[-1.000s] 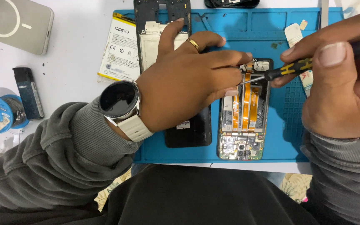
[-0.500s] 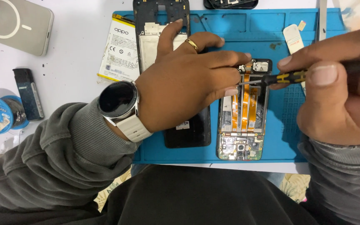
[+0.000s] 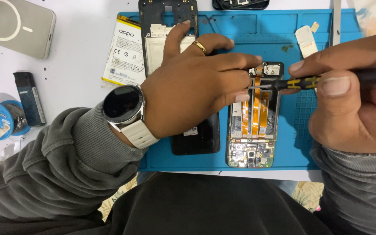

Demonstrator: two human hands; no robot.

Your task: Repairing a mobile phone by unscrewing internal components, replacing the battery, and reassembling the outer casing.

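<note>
The right hand (image 3: 353,104) pinches a black screwdriver (image 3: 301,82), tip on the opened phone (image 3: 253,126). Opposite, the left hand (image 3: 192,93), fingers together, steadies that phone and hides a dark panel (image 3: 196,137). Beyond lie a battery (image 3: 125,52) and blue mat (image 3: 275,30).

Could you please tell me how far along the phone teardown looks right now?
Done: the phone lies open on the blue mat, with its battery and frame set aside. In hand: the right hand holds a screwdriver to the phone's top end while the left hand steadies it. Left: the orange ribbon cables and circuit board remain inside.
</note>
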